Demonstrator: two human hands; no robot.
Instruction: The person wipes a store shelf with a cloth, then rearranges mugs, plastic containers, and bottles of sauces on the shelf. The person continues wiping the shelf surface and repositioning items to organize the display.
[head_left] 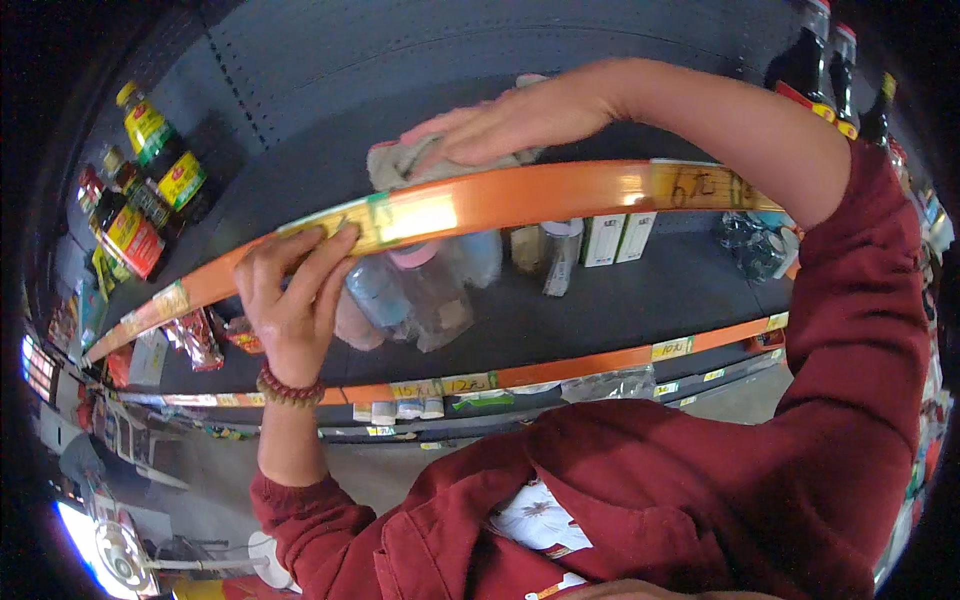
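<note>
Wiping seems the step: your right hand (pixel 495 130) lies flat, fingers extended, on the cloth (pixel 393 168) atop the upper shelf (pixel 310 180); your left hand (pixel 295 285) touches its orange edge (pixel 560 190), pinch unclear. Next likely needs even pressure.

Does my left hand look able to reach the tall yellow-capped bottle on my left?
Probably yes. The bottle stands on the upper shelf, left of your left hand, with nothing visible between them; its fingers would first have to leave the orange strip.
</note>
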